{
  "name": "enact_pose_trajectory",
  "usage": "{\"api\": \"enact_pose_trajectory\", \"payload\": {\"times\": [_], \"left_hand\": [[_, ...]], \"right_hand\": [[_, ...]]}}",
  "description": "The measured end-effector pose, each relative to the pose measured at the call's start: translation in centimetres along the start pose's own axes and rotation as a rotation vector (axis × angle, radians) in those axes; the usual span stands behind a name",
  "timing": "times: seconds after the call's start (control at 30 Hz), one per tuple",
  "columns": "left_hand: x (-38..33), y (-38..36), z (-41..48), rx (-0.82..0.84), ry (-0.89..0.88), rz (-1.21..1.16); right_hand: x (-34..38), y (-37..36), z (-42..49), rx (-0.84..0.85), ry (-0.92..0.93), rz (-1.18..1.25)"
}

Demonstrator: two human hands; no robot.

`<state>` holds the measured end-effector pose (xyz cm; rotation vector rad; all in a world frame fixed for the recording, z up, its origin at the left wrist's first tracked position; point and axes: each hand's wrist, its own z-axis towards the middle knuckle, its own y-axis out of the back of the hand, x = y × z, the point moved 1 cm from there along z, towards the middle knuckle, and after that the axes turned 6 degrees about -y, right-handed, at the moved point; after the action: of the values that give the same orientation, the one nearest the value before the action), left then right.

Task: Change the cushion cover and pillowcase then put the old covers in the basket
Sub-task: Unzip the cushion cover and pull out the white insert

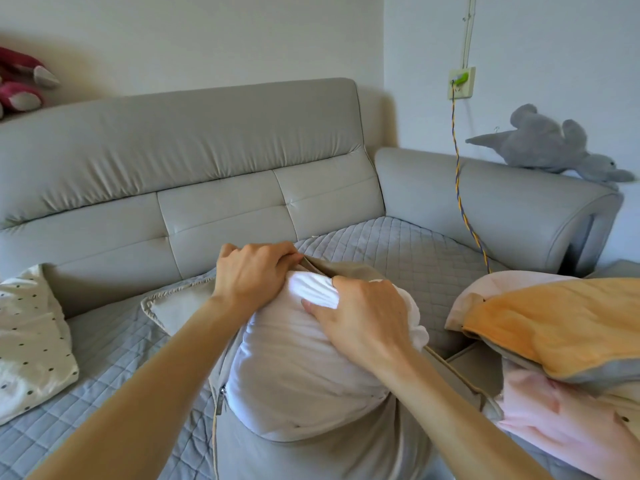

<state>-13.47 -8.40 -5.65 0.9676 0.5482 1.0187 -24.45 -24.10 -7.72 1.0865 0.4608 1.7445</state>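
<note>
A: Centre of the seat: the white cushion insert (304, 368) sits half inside a beige cover (332, 455) on the quilted seat pad (398, 244), with the zip (221, 393) open down the left side.

B: 2 hands on it. The left hand (252, 271) has its fingers curled tight, pinching the cover's top edge. The right hand (363, 313) digs into the insert, fingers clamped on bunched white fabric.

A: Going on or coming off? I can't call it from here. The insert is simply partway out of the cover.

B: Either way, I'd say this cushion is mid-change, nothing finished.

A: And the pillowcase?

B: An orange and pink pillow (554, 327) lies near on the right, and a polka-dot pillow (31, 334) sits well apart on the left. Which is old and which is fresh, I can't tell.

A: No basket in view, so that last step looks undone as far as this shows.

B: And a grey plush toy (550, 143) watching from the armrest (502, 188).
</note>
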Motion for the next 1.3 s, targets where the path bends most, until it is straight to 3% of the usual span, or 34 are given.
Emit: {"api": "enact_pose_trajectory", "payload": {"times": [0.07, 0.2, 0.33, 0.5, 0.73, 0.8, 0.87, 0.93, 1.03, 1.13, 1.3], "left_hand": [[1.6, -0.1, 0.1, -0.027, -0.071, 0.053], [3.2, 0.2, -1.2, -0.048, -0.124, 0.012], [2.7, 1.0, -2.1, 0.066, -0.031, -0.090], [0.8, 4.8, -0.5, 0.077, -0.144, -0.028], [1.4, 15.1, 1.4, -0.225, -0.192, -0.022], [2.1, 15.6, 0.7, -0.271, -0.195, -0.013], [2.8, 13.6, -1.3, -0.265, -0.219, -0.010], [2.7, 10.1, -4.0, -0.254, -0.263, 0.000], [1.6, 8.2, -6.2, -0.395, -0.228, 0.035], [1.0, 8.8, -5.9, -0.444, -0.218, 0.042], [2.1, 8.3, -5.4, -0.416, -0.215, 0.011]], "right_hand": [[0.2, 0.2, -1.5, -0.164, 0.158, -0.081], [-0.9, -0.3, -3.8, -0.331, 0.396, 0.061], [-3.8, -0.4, -2.3, -0.361, 0.268, -0.006], [-3.6, 1.5, -1.3, -0.325, 0.136, 0.075], [1.6, 5.7, 1.4, -0.362, 0.088, 0.248], [2.9, 5.5, 1.5, -0.293, 0.080, 0.276], [3.3, 4.0, 1.3, -0.103, -0.014, 0.317], [2.8, 1.7, 1.0, 0.115, -0.094, 0.166], [2.2, 0.3, 0.5, 0.038, -0.119, -0.059], [1.4, 0.5, -0.6, -0.038, -0.108, 0.098], [-0.4, 0.9, -1.9, 0.054, 0.027, 0.204]]}}
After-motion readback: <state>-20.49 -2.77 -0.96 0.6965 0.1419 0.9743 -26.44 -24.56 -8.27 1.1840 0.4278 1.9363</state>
